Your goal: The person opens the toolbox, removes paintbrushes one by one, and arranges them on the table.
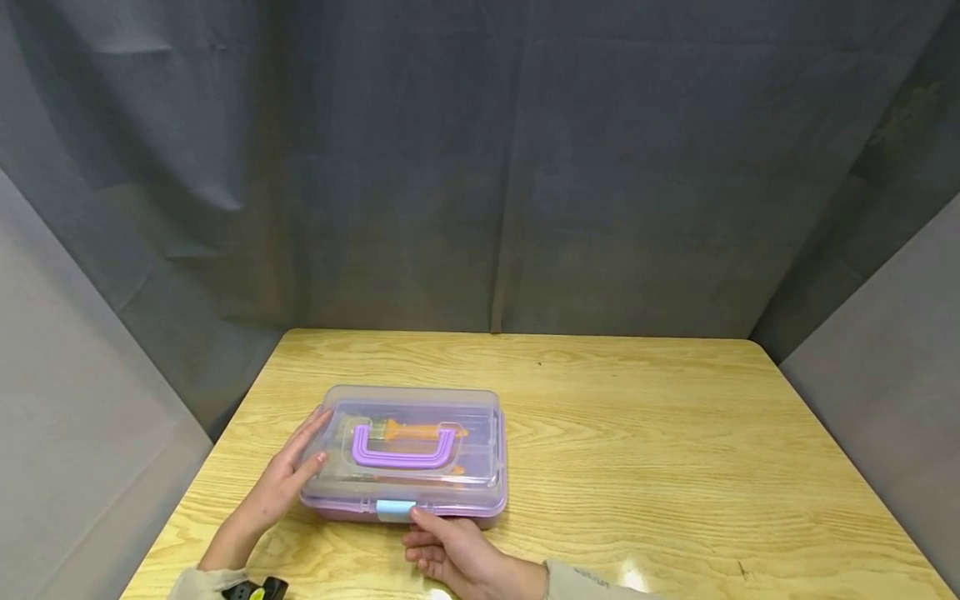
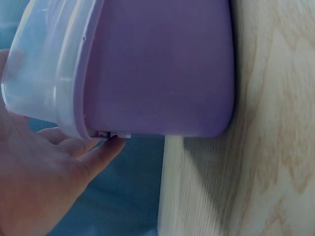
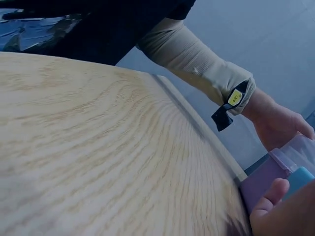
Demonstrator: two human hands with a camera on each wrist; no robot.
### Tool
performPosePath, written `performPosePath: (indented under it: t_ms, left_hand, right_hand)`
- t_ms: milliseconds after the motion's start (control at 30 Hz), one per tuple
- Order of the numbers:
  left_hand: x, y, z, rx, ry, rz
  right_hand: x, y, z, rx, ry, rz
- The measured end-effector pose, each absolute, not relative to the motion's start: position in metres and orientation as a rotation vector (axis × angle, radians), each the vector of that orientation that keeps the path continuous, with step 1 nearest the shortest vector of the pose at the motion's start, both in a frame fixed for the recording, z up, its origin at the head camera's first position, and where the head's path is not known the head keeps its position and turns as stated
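Note:
A purple plastic box (image 1: 487,517) with a clear lid (image 1: 480,400) and a purple handle (image 1: 405,460) rests on the table, lid down. Through the lid shows a flat brush with an orange handle (image 1: 420,432). My left hand (image 1: 281,483) rests against the box's left end, thumb over the lid; in the left wrist view its fingers (image 2: 101,157) reach along the rim. My right hand (image 1: 468,554) is at the front, its thumb touching the light blue latch (image 1: 393,510). Its other fingers bend loosely below, in front of the box.
The wooden table (image 1: 637,450) extends to the right of the box. Dark grey curtain (image 1: 637,167) hangs behind it, and pale panels (image 1: 67,400) flank both sides. A dark watch-like band with a yellow face (image 3: 235,98) is on the left wrist.

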State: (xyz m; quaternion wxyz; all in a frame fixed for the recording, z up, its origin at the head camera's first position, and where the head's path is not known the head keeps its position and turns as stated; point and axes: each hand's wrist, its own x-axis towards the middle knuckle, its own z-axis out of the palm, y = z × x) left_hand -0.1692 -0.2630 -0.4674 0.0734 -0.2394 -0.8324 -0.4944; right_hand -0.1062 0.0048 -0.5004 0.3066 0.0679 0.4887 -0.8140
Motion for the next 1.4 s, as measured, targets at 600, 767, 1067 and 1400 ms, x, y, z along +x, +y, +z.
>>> performPosePath:
  t_ms: [600,767,1067,1400]
  left_hand:
    - [-0.1691,-0.2637,-0.4676,-0.696,-2.529,-1.477]
    - [-0.1686,-0.2644,-0.4705,-0.673,-2.551,-1.476]
    - [-0.1707,-0.2646,-0.4702,-0.675,-2.567,-1.449]
    - [-0.1713,-0.2648,-0.4681,-0.718,-2.539,-1.436]
  right_hand:
    - [-0.1061,-0.0029,-0.5015,0.241,1.408,-2.152]
    - [-0.1057,-0.0032,-0.5036,0.25,1.433,-2.141]
    - [-0.1062,-0.004,-0.5033,0.275,1.462,-2.137]
    - [-0.1065,-0.0032,-0.503,0.263,1.455,-2.161]
